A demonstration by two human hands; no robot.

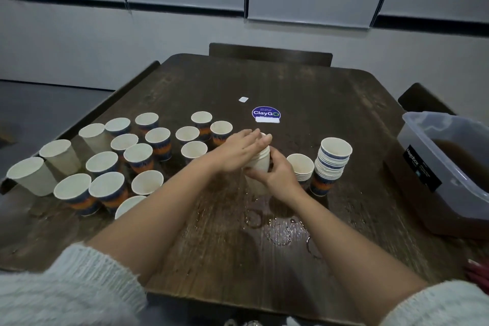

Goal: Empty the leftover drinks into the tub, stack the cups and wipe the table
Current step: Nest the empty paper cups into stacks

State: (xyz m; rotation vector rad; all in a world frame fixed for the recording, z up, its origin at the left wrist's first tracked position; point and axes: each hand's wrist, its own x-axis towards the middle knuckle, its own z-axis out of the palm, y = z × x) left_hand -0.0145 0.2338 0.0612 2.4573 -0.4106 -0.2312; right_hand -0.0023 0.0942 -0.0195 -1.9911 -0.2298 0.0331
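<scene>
Crowded cups [137, 156] left, tub [449, 167] right, bare table [304, 82] beyond.

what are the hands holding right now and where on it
A stack of plain white cups: the right hand grips its side, and the left hand presses flat on its top rim.

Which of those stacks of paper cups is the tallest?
The blue-and-orange paper cup stack standing nearest the grey plastic tub. It shows many nested rims, while the short white cup stack beside it shows only a few.
</scene>
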